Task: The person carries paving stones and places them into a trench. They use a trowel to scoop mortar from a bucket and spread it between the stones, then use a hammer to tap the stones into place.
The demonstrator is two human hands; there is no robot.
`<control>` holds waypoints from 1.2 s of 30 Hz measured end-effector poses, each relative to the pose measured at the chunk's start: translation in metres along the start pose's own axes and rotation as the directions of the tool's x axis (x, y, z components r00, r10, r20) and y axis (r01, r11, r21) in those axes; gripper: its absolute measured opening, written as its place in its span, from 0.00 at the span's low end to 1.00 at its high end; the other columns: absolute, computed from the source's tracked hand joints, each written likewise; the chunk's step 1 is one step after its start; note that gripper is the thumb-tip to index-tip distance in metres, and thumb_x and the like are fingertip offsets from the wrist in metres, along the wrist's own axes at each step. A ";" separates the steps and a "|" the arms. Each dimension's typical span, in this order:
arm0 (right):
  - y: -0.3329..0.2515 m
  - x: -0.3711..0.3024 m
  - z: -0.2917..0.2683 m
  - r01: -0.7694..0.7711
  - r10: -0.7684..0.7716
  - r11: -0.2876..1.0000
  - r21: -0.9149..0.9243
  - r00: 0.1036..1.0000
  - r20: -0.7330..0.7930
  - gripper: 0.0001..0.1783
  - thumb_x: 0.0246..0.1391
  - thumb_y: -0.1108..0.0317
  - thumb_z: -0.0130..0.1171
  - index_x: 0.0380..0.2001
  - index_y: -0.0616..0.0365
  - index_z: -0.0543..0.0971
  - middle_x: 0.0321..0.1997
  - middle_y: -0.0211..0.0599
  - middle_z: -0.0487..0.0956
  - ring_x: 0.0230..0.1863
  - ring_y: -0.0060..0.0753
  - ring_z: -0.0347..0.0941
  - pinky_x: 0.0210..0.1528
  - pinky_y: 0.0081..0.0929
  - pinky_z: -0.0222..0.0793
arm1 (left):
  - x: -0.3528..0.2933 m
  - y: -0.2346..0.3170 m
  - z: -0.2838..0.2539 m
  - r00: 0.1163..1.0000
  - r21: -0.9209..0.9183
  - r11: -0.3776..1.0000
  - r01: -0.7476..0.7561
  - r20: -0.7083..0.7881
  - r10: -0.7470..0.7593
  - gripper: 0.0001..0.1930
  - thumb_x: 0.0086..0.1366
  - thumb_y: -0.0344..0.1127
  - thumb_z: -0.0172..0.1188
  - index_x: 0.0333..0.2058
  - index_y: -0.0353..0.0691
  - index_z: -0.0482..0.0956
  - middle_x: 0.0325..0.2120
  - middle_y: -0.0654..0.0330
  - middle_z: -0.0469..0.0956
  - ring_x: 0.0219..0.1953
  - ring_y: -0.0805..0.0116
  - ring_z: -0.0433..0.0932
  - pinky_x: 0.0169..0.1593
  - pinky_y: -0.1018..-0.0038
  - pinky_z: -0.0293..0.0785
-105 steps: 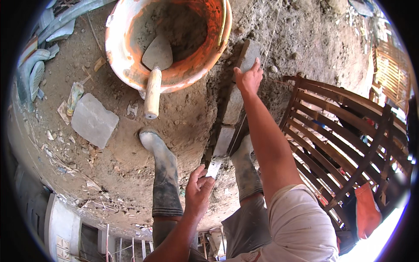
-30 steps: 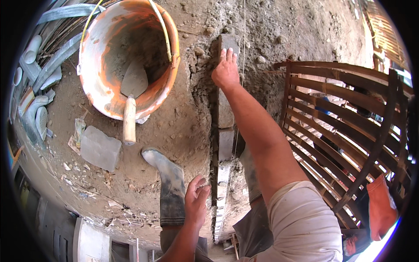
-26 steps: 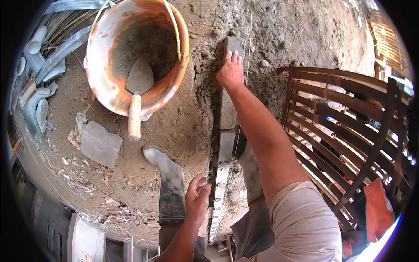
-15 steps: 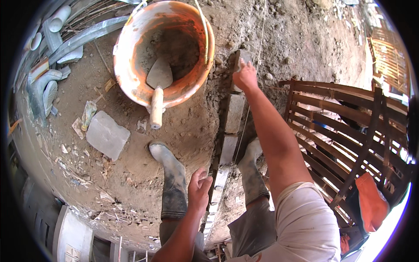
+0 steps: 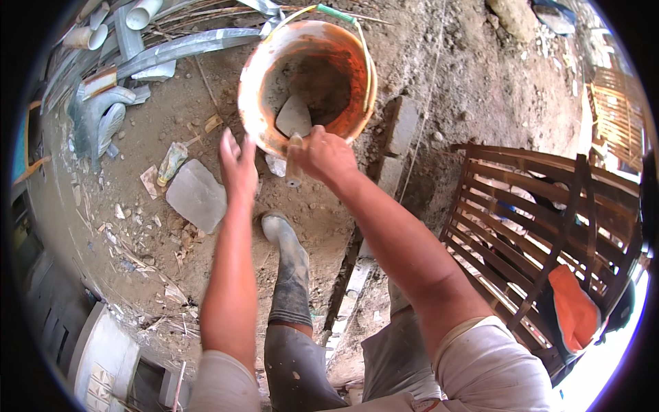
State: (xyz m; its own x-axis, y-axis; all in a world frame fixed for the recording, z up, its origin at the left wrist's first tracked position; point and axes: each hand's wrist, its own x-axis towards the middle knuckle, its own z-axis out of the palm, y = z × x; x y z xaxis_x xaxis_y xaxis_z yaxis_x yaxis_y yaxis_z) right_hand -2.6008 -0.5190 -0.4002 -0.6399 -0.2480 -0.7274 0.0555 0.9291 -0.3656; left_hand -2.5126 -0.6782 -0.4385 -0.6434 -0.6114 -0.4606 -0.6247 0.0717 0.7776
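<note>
My right hand (image 5: 326,156) is at the near rim of an orange, mortar-smeared bucket (image 5: 248,103). Its fingers curl against the wooden handle of a trowel (image 5: 294,115), and the fingertips are partly hidden. The trowel leans on the rim with its blade down inside, over grey mortar (image 5: 328,81). My left hand (image 5: 239,168), slightly blurred, has its fingers apart beside the bucket's near left side and holds nothing. Right of the bucket, grey bricks (image 5: 401,127) lie in a line along a stretched string (image 5: 420,130); my right forearm hides part of that row.
A flat grey slab (image 5: 197,196) lies on the dirt left of my boot (image 5: 292,275). Pipes (image 5: 144,12) and metal strips (image 5: 185,51) are heaped at the far left. A slatted wooden frame (image 5: 525,226) stands at the right, an orange cloth (image 5: 573,309) near it.
My right hand has left the far brick and come back left to the trowel handle. My left hand has risen from beside my leg to the bucket's side. The view has shifted left.
</note>
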 end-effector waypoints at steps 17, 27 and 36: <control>0.054 -0.077 -0.010 0.105 -0.099 0.993 -0.054 0.988 0.118 0.19 0.59 0.67 0.44 0.53 0.57 0.66 0.40 0.62 0.78 0.44 0.57 0.78 0.48 0.49 0.72 | 0.011 0.026 0.002 0.895 0.184 0.879 -0.440 0.164 0.414 0.06 0.54 0.28 0.52 0.29 0.37 0.64 0.19 0.53 0.64 0.23 0.57 0.62 0.31 0.62 0.67; 0.065 -0.011 -0.027 0.066 -0.055 0.931 -0.360 0.998 0.042 0.16 0.59 0.67 0.45 0.39 0.58 0.82 0.43 0.49 0.82 0.48 0.43 0.79 0.47 0.36 0.76 | -0.003 0.022 0.014 0.812 0.316 0.750 -0.581 0.155 0.563 0.07 0.54 0.30 0.54 0.30 0.36 0.67 0.23 0.46 0.70 0.28 0.41 0.72 0.33 0.55 0.69; 0.079 -0.020 -0.002 0.413 -0.316 0.891 -0.186 0.861 0.399 0.20 0.57 0.59 0.55 0.51 0.51 0.79 0.48 0.40 0.81 0.48 0.38 0.79 0.53 0.38 0.73 | -0.017 0.012 0.023 0.735 0.225 0.701 -0.677 0.151 0.661 0.06 0.54 0.27 0.54 0.30 0.35 0.67 0.22 0.47 0.70 0.27 0.43 0.71 0.33 0.57 0.69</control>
State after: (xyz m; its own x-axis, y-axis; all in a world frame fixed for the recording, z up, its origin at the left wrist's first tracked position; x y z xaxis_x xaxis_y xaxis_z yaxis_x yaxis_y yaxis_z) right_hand -2.5851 -0.4400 -0.4128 -0.2622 -0.6165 -0.7424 -0.3572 0.7767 -0.5188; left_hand -2.5193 -0.6485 -0.4311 -0.9528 -0.2828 0.1107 -0.1020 0.6413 0.7605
